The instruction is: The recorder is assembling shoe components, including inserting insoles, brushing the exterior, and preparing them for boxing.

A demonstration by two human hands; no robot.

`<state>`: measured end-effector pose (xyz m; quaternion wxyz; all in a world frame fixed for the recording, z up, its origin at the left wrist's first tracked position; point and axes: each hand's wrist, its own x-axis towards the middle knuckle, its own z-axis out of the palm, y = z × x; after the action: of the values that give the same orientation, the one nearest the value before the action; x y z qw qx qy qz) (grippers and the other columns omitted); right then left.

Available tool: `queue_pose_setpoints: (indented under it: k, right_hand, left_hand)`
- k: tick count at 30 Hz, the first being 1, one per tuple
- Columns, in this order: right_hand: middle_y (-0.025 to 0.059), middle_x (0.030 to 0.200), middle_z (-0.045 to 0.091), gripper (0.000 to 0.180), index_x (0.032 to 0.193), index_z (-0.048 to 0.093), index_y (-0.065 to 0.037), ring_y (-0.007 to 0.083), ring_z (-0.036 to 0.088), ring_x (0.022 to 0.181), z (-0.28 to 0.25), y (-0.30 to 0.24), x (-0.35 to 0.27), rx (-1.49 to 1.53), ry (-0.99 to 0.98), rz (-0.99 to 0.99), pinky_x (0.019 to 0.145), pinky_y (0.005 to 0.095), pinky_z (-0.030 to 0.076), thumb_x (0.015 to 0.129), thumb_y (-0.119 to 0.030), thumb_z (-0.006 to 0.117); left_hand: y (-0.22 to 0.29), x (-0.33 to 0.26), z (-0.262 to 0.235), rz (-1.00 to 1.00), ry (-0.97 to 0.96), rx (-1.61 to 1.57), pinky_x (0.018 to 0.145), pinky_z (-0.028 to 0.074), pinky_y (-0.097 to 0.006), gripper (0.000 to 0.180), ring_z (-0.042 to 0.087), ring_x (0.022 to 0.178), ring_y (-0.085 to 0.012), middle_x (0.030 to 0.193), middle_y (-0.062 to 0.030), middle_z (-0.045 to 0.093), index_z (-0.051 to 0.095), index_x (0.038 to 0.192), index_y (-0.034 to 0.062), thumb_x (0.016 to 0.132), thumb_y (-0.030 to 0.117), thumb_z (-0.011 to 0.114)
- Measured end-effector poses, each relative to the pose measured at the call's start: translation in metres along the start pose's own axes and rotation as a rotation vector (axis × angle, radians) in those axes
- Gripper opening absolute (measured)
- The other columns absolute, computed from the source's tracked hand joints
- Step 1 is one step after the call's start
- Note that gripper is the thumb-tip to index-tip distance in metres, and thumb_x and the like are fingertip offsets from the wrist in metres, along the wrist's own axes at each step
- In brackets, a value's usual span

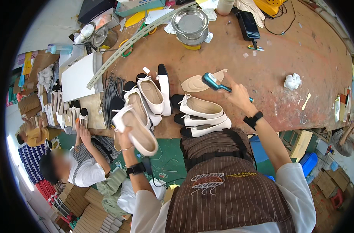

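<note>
My left hand (126, 143) grips a cream ballet flat (145, 139) with a black toe, held tilted at the table's front edge. Its fingers are partly hidden by the shoe. Across the table, my right hand (240, 96) is closed on the handle of a teal brush (212, 81), index finger stretched out. The brush head is over a pair of beige insoles (193, 84) on the tabletop. Below it are more cream flats with black toes (202, 106), laid close together. Several similar flats (151, 91) are grouped beside my left hand.
A slotted metal strip (134, 43) lies across the brown table (278, 93). Metal bowls (189, 23), a black device (248, 25) and a cable are at the back. A crumpled white wad (292, 81) lies right. At left, a co-worker (81, 165) handles other flats.
</note>
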<state>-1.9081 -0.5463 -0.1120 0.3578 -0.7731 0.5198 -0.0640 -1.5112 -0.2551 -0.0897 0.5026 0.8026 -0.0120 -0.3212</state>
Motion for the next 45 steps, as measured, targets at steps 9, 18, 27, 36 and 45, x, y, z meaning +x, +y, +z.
queue_pose_setpoints:
  k: [9,18,27,36,45]
  right_hand:
    - [0.0147,0.119,0.054,0.041,0.117,0.057,-0.009,0.0404,0.064,0.079,0.081,0.022,0.07,-0.325,-0.087,-0.185,0.072,0.0467,0.053,0.076,-0.004,0.06]
    - [0.0215,0.103,0.062,0.03,0.111,0.06,-0.009,0.0415,0.064,0.082,0.07,0.064,0.061,-0.388,-0.195,0.0,0.073,0.0482,0.051,0.081,-0.009,0.06]
    - [0.0267,0.077,0.063,0.025,0.097,0.065,-0.009,0.0449,0.063,0.078,0.054,0.071,0.008,-0.049,0.001,0.091,0.067,0.0504,0.049,0.082,-0.029,0.065]
    - [0.0257,0.092,0.065,0.025,0.1,0.07,-0.007,0.041,0.064,0.088,0.094,0.027,-0.013,-0.287,-0.441,0.124,0.08,0.0458,0.053,0.076,-0.012,0.063]
    - [0.0295,0.079,0.055,0.013,0.086,0.059,0.005,0.0456,0.055,0.071,0.034,0.003,-0.065,0.318,0.022,-0.061,0.061,0.0448,0.042,0.076,-0.003,0.061]
  left_hand:
    - [-0.112,0.086,-0.135,-0.356,0.37,-0.186,0.069,0.047,-0.035,0.032,0.054,0.072,-0.0275,0.085,-0.0089,0.058,0.058,0.087,0.0068,0.057,0.016,0.065]
    - [-0.154,0.118,-0.132,-0.175,0.347,0.199,0.07,0.049,-0.038,0.035,0.059,0.077,-0.0261,0.089,-0.0077,0.062,0.062,0.097,0.0013,0.063,0.012,0.065]
    - [-0.07,0.133,-0.088,0.08,0.324,0.093,0.072,0.049,-0.032,0.034,0.061,0.079,-0.021,0.091,-0.0091,0.066,0.064,0.1,-0.0055,0.069,0.006,0.067]
    - [0.061,0.108,0.059,0.223,0.155,0.584,0.076,0.05,-0.032,0.054,0.064,0.087,-0.0236,0.095,-0.0131,0.066,0.06,0.11,-0.0039,0.072,0.03,0.075]
    - [0.063,-0.024,0.157,0.897,0.146,0.813,0.11,0.024,-0.047,0.083,0.03,0.134,-0.0406,0.144,-0.0294,0.03,0.031,0.14,-0.0034,0.081,0.038,0.072]
